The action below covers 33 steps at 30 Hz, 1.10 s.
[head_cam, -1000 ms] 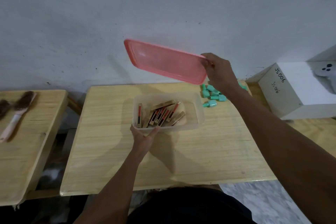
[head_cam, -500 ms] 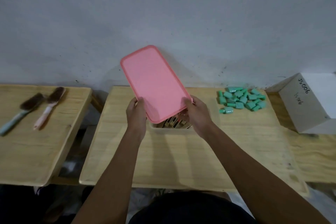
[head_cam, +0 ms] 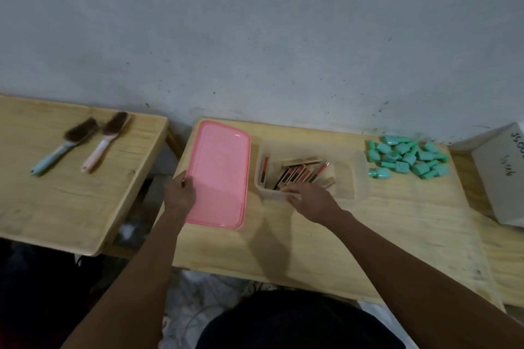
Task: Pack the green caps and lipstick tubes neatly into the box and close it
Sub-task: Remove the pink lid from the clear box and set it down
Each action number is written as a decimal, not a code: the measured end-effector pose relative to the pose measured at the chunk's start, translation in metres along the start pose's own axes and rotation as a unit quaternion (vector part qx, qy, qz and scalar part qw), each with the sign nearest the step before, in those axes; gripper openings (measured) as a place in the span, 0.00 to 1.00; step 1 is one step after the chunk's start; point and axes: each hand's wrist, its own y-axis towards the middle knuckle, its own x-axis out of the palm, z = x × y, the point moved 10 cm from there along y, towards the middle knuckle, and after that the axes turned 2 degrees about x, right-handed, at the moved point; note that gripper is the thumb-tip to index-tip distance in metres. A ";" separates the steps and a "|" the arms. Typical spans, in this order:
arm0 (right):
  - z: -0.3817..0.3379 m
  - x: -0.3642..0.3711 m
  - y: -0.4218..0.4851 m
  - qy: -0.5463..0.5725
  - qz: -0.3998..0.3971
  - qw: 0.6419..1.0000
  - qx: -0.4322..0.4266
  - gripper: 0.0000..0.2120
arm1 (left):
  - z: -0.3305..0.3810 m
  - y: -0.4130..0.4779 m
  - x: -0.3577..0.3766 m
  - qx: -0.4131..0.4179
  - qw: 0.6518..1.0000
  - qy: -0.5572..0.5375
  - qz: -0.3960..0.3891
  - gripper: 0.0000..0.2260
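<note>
A clear plastic box (head_cam: 360,176) stands open on the middle wooden table (head_cam: 397,235), with several lipstick tubes (head_cam: 297,171) lying jumbled in its left half. The pink lid (head_cam: 218,173) lies flat on the table just left of the box. My left hand (head_cam: 180,193) grips the lid's left edge. My right hand (head_cam: 312,201) is at the box's near rim, fingers closed over the wall; it is blurred. A heap of several green caps (head_cam: 408,160) sits on the table to the right of the box, apart from both hands.
A second wooden table (head_cam: 71,207) to the left holds a blue-handled brush (head_cam: 68,144) and a pink-handled brush (head_cam: 106,140). A white carton (head_cam: 502,176) stands at the far right. A grey wall rises right behind the tables, and a gap separates the two tables.
The pink lid, held over the box with both hands half a second ago, now lies flat on the table left of the box. My right hand has moved to the box's near rim.
</note>
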 end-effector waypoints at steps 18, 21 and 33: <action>0.018 -0.003 -0.005 -0.054 0.002 0.998 -0.022 0.15 | -0.020 -0.022 0.126 0.170 0.920 0.318 -0.152 0.28; 0.023 -0.003 -0.007 -0.043 0.007 0.999 -0.020 0.15 | -0.026 -0.015 0.129 0.167 0.911 0.335 -0.171 0.29; 0.032 -0.021 -0.022 -0.061 0.040 0.997 -0.012 0.14 | 0.061 -0.024 0.119 0.098 0.979 -0.033 -0.177 0.22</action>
